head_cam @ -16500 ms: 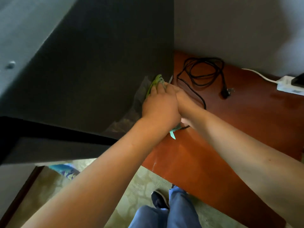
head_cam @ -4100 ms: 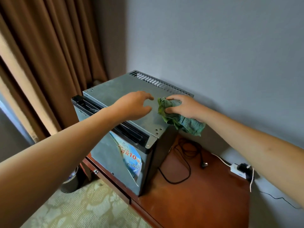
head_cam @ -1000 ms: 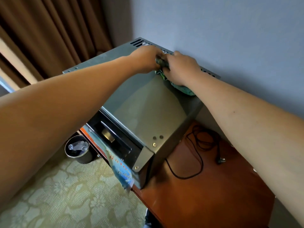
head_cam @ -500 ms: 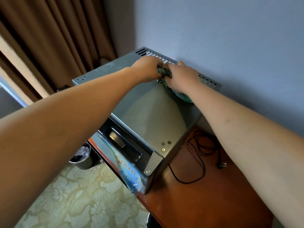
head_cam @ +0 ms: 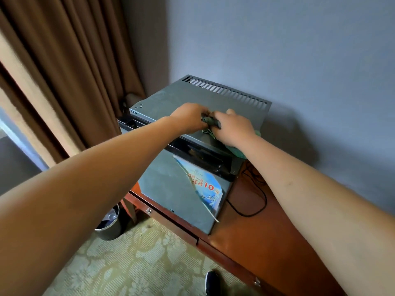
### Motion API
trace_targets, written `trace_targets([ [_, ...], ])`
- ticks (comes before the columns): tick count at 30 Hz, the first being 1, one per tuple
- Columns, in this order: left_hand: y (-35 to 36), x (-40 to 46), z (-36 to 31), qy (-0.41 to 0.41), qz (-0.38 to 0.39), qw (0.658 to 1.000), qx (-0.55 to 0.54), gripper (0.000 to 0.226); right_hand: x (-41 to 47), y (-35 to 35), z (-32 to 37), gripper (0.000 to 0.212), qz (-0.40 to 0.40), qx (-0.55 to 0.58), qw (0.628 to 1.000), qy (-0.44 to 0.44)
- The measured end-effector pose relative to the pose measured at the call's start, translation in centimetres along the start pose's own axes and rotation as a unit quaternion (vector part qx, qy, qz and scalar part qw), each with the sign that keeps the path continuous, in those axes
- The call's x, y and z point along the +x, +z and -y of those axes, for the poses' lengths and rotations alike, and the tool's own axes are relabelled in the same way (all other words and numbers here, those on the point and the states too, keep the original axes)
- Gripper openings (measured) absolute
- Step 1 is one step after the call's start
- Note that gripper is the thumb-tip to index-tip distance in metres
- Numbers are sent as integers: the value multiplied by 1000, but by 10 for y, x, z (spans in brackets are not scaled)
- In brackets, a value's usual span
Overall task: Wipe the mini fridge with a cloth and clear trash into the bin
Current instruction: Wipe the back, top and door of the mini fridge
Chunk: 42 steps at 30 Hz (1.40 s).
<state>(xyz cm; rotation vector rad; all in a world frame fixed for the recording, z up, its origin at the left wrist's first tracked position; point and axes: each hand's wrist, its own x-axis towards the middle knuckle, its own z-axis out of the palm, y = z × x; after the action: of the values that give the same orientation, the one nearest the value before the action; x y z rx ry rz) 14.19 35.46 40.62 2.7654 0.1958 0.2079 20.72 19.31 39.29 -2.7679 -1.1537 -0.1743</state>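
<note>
We are gripping green cloth with left hand and right hand atop mini fridge; bin sitting on carpet.

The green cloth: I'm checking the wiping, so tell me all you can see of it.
The green cloth looks like soft, crumpled fabric, bunched on the front part of the mini fridge top. The left hand and right hand both grip it, covering most of it. One end trails under the right wrist toward the fridge's right edge.

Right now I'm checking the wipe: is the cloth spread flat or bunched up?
Bunched up. The green cloth sits crumpled on the fridge top, gripped between the left hand and right hand.
</note>
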Motion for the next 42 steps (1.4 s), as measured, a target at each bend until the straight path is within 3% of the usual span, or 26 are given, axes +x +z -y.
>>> trace_targets([
  [7, -6, -34, 6, 31, -1, 1000, 2, 34, -28, -2, 26, 27, -14, -6, 1000, 13],
  [13, -3, -16, 16, 30, -10, 999, -10, 41, -12, 5, 19, 27, -39, -17, 999, -11],
  [32, -16, 179, 62, -77, -18, 996, 40, 32, 210, 37, -51, 37, -67, 17, 995, -73],
  [42, -17, 202, 66, -134, -38, 990, 5, 36, 255, 45, -58, 39, -58, 26, 995, -81],
])
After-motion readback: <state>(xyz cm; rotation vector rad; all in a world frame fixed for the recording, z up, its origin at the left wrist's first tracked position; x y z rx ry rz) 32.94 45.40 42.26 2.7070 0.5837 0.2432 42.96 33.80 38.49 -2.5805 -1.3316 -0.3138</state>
